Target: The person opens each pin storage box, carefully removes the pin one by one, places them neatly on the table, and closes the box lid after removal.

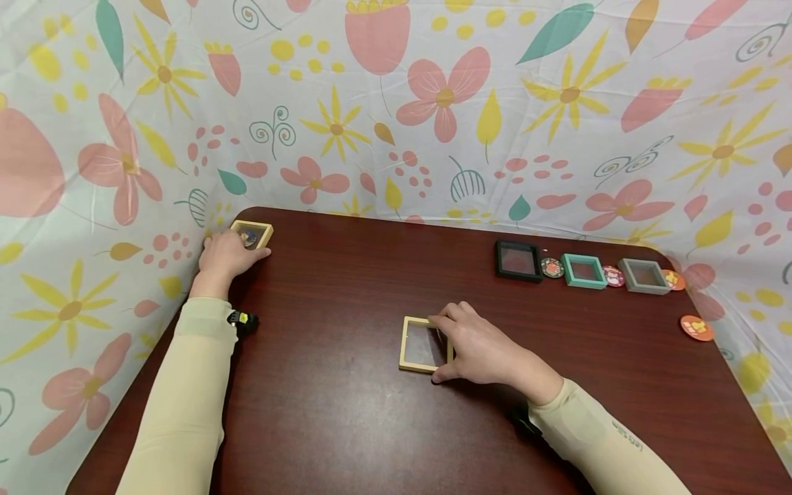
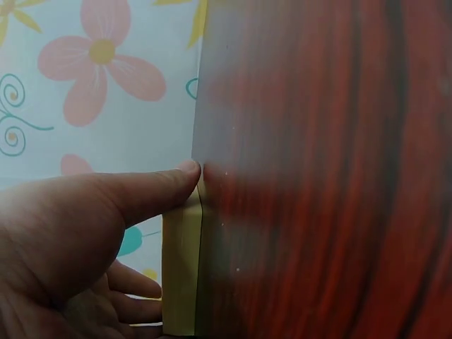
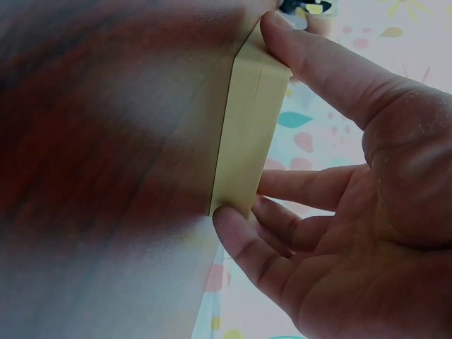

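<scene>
At the table's far left corner my left hand [image 1: 224,260] holds a pale yellow square display frame [image 1: 265,235] with a clear window. Something small and dark blue and gold shows in that window. In the left wrist view the thumb lies on the corner of the frame [image 2: 180,272], with the other fingers partly hidden at its edge. Near the table's middle my right hand [image 1: 479,344] grips another pale yellow frame [image 1: 404,344] by its right side. Thumb and fingers span opposite corners of that frame [image 3: 247,127] in the right wrist view.
At the back right stand a black frame [image 1: 520,276], a teal frame [image 1: 584,283] and a grey frame [image 1: 646,287]. Round printed discs, including a dark one [image 1: 553,267] and an orange one [image 1: 697,328], lie near them. A floral curtain [image 1: 383,158] borders the table [image 1: 322,412].
</scene>
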`<state>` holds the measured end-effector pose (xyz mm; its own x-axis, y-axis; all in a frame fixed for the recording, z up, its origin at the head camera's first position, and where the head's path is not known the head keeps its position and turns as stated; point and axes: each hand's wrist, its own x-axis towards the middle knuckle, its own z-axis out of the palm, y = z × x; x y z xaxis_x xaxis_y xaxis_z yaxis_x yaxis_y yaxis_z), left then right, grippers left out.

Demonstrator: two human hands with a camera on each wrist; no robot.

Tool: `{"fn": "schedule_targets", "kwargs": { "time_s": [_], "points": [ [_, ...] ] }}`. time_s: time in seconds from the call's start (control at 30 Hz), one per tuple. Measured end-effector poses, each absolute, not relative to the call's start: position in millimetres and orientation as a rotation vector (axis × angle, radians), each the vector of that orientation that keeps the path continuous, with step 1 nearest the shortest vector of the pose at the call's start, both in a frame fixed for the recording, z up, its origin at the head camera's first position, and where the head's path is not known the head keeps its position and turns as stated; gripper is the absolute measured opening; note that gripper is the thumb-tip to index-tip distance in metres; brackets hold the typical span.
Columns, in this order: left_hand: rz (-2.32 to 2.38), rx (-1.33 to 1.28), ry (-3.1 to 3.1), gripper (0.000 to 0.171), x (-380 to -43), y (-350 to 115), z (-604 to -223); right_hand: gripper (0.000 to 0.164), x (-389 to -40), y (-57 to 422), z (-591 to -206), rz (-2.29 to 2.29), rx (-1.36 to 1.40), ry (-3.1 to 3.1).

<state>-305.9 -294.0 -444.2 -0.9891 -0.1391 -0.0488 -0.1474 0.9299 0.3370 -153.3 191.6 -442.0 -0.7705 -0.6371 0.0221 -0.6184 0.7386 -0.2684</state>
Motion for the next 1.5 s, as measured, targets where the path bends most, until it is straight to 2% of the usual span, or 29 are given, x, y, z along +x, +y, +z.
{"fn": "schedule_targets", "kwargs": {
  "time_s": [0.43,0.63,1.03,1.27,1.5],
  "points": [
    [0.517,-0.264,3.034,0.086,-306,-292,-444,0.092,-157,194,-444,-0.336,-1.088,2.868],
    [0.514,-0.272,3.027,0.088,-306,-294,-445,0.094,-173,218,-435,-0.336,-1.09,2.908],
    [0.511,-0.272,3.027,0.089,-305,-292,-445,0.093,-203,334,-400,-0.27,-0.667,3.005],
    [0.507,-0.272,3.027,0.089,-306,-292,-447,0.096,-192,416,-399,-0.285,-0.397,2.951],
    [0.503,-0.259,3.027,0.089,-306,-294,-446,0.095,-178,479,-413,-0.322,-0.289,2.966]
  ]
}}
